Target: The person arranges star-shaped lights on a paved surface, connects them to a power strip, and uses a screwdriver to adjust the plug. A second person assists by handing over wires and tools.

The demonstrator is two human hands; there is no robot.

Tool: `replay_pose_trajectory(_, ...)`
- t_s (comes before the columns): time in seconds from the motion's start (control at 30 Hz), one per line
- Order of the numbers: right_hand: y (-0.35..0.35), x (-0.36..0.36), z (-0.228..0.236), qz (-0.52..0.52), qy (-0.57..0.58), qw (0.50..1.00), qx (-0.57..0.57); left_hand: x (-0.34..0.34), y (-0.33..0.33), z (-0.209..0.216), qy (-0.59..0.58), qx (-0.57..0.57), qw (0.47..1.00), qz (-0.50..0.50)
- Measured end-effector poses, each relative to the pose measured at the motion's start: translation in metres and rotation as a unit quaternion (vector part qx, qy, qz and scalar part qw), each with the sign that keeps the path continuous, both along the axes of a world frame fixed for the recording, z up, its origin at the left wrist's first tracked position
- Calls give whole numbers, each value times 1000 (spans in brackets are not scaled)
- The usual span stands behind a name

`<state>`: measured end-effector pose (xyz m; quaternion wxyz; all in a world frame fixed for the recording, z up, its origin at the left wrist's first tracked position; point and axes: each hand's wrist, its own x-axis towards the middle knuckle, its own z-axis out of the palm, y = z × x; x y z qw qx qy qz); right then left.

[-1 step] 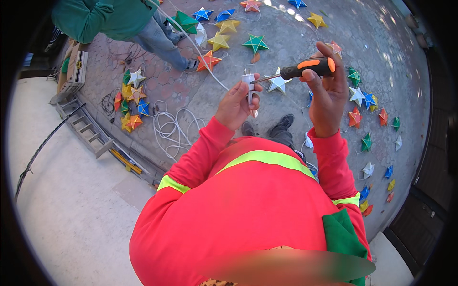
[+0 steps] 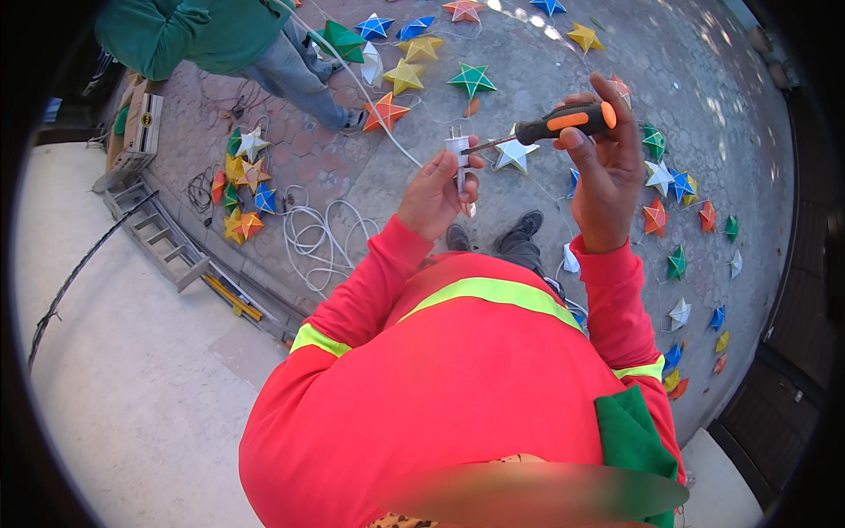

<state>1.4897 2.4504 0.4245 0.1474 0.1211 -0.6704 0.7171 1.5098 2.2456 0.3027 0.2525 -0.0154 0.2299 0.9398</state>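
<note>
My left hand (image 2: 434, 190) pinches a white electrical plug (image 2: 457, 146) with its two prongs pointing up and away from me. My right hand (image 2: 607, 172) is closed on the handle of a black and orange screwdriver (image 2: 563, 122), held nearly level between thumb and fingers. The metal shaft runs left from the handle, and its tip meets the side of the plug. The exact seat of the tip is too small to make out. A white cord (image 2: 387, 123) passes down close to the left hand.
Colourful star lanterns, such as a green one (image 2: 473, 79) and an orange one (image 2: 385, 113), lie about the paved ground. A coil of white cable (image 2: 319, 238) and a ladder (image 2: 163, 231) are at left. A person in a green top (image 2: 211, 35) stands at the far left.
The fingers of my right hand have shifted slightly on the screwdriver handle, which sits a touch lower and appears slightly turned. My left hand and the plug have stayed put.
</note>
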Motion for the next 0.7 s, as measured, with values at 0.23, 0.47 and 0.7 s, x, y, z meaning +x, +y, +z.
replay_pose_trajectory(0.23, 4, -14, -7, 14, 10, 999, 39, -11, 1, -1, 2, -2, 1000, 0)
replay_pose_trajectory(0.47, 5, -21, -7, 41, 12, 999, -9, -15, 2, -3, 4, 11, 1000, -11)
replay_pose_trajectory(0.7, 6, -17, -4, 81, -16, 994, -71, -12, 3, -4, -7, 3, 1000, -10)
